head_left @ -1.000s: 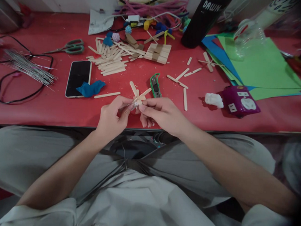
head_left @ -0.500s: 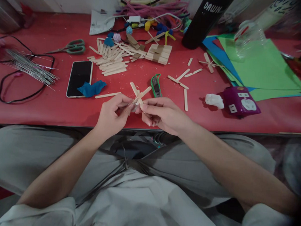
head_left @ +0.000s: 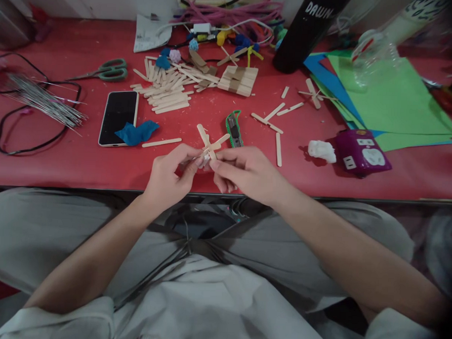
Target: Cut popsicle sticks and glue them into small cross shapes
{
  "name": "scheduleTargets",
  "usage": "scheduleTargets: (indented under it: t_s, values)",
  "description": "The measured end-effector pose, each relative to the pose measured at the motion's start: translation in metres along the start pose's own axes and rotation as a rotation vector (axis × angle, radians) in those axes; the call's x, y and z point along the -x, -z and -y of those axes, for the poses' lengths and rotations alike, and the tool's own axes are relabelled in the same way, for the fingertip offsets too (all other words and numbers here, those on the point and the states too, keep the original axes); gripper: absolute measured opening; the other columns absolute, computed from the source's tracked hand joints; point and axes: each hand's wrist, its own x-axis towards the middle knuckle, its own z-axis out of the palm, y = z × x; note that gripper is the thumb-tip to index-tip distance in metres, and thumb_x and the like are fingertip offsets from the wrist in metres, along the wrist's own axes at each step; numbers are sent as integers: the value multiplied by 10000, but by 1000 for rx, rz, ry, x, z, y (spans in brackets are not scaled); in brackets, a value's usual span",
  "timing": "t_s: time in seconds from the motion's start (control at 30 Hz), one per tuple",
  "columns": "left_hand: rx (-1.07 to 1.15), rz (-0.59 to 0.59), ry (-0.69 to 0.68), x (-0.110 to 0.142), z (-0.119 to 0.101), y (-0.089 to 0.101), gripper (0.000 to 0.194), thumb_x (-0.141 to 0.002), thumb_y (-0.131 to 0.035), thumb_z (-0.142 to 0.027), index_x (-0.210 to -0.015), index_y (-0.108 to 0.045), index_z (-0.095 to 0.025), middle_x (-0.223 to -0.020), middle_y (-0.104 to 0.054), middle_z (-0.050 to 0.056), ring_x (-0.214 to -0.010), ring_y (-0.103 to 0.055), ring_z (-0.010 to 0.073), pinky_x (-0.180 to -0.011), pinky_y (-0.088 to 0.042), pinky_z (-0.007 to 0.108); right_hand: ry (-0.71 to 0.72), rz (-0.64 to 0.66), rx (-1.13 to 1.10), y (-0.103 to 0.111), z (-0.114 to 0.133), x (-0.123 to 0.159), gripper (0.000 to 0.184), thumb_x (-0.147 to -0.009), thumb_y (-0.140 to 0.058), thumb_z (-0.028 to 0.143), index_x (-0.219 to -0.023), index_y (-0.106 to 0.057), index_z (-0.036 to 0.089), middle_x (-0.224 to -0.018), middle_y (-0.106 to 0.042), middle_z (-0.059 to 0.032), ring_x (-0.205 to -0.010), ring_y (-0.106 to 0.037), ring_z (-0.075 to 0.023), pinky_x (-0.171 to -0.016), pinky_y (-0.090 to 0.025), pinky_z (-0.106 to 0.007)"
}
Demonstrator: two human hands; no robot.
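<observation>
Red desk (head_left: 181, 174); near its front edge, left hand (head_left: 170, 176) and right hand (head_left: 250, 173), both pinching crossed craft sticks (head_left: 209, 147).

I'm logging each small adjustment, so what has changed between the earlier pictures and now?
The crossed wooden sticks have turned slightly; their right-hand tip sits a little lower and farther right. Nothing was visibly grasped or released: the left hand and right hand still pinch them. The phone, scissors and green cutter stayed put.
</observation>
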Motion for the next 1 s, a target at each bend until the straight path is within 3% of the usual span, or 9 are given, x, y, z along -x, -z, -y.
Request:
scheduleTargets:
  t_s: [0.1, 0.23, 0.4, 0.57, 0.8, 1.0]
  values:
    - [15, -19, -20, 0, -2, 0, 37, -904, -615, -215, -885, -644, -200, -762, -727, 7, -658, -663, 110, -589, -488, 214, -42, 51, -109, 0, 0, 0, 222, -919, -526, 276, -742, -604, 167, -519, -555, 22, -462, -468, -93, -474, -342, -233]
    - [12, 11, 23, 0, -3, 1, 84, -903, -626, -262, -863, -662, -197, -746, -728, 8, -651, -663, 113, -592, -497, 219, 77, -61, 189, -3, 1, 3, 207, -904, -528, 195, -705, -580, 171, -537, -556, 23, -478, -478, -93, -496, -361, -234]
    - [111, 27, 56, -2, 1, 0, 97, -898, -647, -285, -892, -659, -190, -777, -730, 18, -683, -672, 119, -611, -499, 221, 79, -3, 195, -2, 0, 3, 257, -948, -469, 208, -703, -543, 184, -545, -564, 28, -490, -497, -96, -522, -400, -225]
    - [358, 126, 141, -10, 5, 7, 225, -889, -654, -377, -886, -688, -155, -810, -730, 47, -714, -660, 127, -654, -509, 231, 299, -56, 427, 5, -1, 1, 265, -971, -487, 233, -749, -613, 160, -637, -586, 16, -580, -531, -95, -570, -391, -216]
    - [397, 279, 118, -18, 9, 20, 243, -877, -666, -391, -938, -775, -182, -948, -758, 79, -894, -670, 175, -821, -523, 289, 489, -102, 602, 11, -4, 1, 232, -981, -483, 176, -988, -715, 175, -878, -737, -38, -787, -654, -130, -723, -469, -225]
    - [492, 312, 280, -22, 13, 23, 254, -771, -776, -395, -837, -751, -152, -782, -700, 42, -714, -613, 129, -675, -485, 245, 693, -129, 794, 20, -14, 1, 279, -979, -453, 139, -1101, -699, 185, -901, -716, -62, -823, -656, -149, -738, -506, -249]
